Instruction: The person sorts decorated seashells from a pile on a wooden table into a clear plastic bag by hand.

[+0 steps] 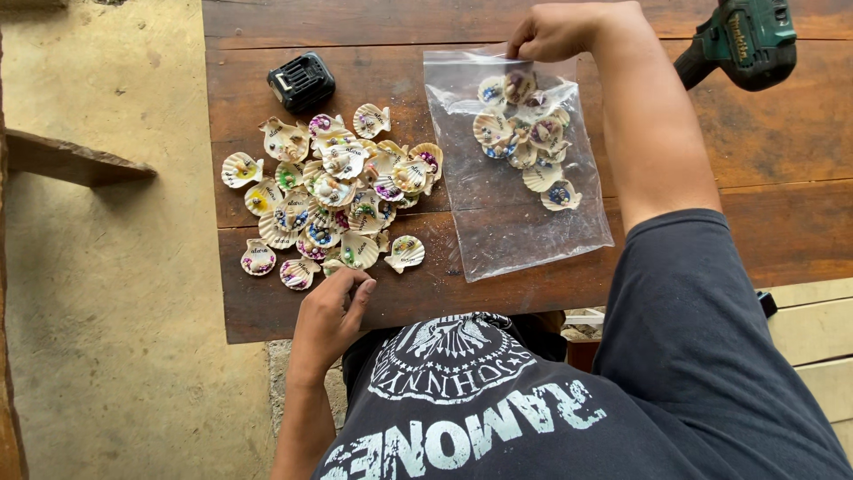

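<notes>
One clear plastic bag (520, 222) lies flat on the dark wooden table (764, 151), mouth at the far end, closed bottom toward the person. Inside: roughly a dozen decorated scallop shells (526, 142), bunched in the upper half of the bag and overlapping; the lower half holds nothing. The shells are cream coloured with small coloured bead-like decorations and dark writing.

Right hand (558, 31): closed, fingers pinched on the top edge of the bag at its mouth. Can't tell whether it also holds a shell there.

Left hand (330, 316): at the near table edge, fingers loosely curled, index fingertip touching or just beside a loose shell (333, 265) at the bottom of the pile. Not clearly gripping anything.

The loose pile of decorated shells (333, 191) sits left of the bag, directly on the table, not in any container. Several dozen, mostly overlapping, with a few strays at the left and lower edges. The pile's right edge is just beside the bag's left side.

A black battery pack (301, 81) sits on the table beyond the pile, apart from it. A teal cordless drill (745, 40) lies at the far right of the table, well apart from the bag.
</notes>
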